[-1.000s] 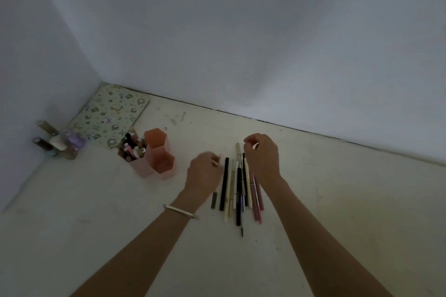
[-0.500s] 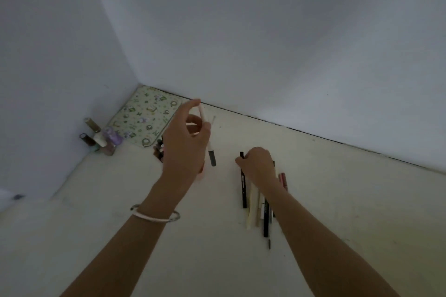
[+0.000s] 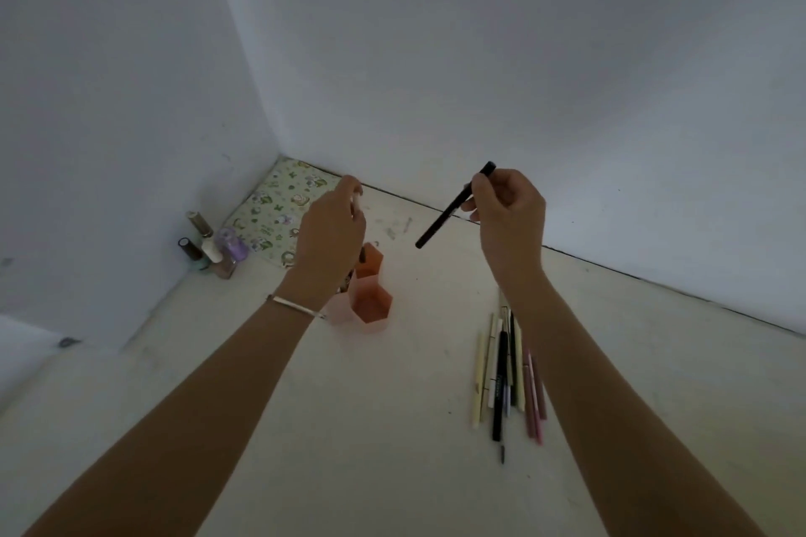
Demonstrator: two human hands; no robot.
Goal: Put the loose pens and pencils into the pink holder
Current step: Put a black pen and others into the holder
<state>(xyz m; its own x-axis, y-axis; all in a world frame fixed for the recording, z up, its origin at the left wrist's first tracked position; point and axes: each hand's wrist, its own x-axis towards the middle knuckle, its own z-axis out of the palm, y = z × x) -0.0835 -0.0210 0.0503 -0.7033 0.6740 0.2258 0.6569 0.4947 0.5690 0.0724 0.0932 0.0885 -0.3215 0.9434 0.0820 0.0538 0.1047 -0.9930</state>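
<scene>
— Left hand (image 3: pixel 329 231) first: what do I have there?

— I see it above the pink holder (image 3: pixel 370 305), fingers curled round a pale pen (image 3: pixel 356 201); only the pen's top end peeks out by the fingertips. A bangle (image 3: pixel 296 306) sits on that wrist.

— And my right hand (image 3: pixel 508 214)?

— Raised right of the holder and well above the worktop (image 3: pixel 349 427), pinching a black pen (image 3: pixel 455 205) near its upper end. The pen slants down and left, its lower tip pointing towards the holder but clear of it.

— Where are the loose ones?

— A bundle of pens (image 3: pixel 508 375) lies flat on the worktop, right of the holder and nearer me, roughly parallel, partly under my right forearm. I can pick out cream, black and pink barrels. One small dark bit lies just beyond the bundle's near end; I cannot tell what it is.

— The holder itself?

— Upright hexagonal cups joined together. The left cup is mostly hidden by my wrist; some dark items show in it.

— Anything else?

— Behind the holder, a patterned mat (image 3: pixel 279 209) in the corner, and left of it small bottles (image 3: pixel 213 249) against the wall.
</scene>
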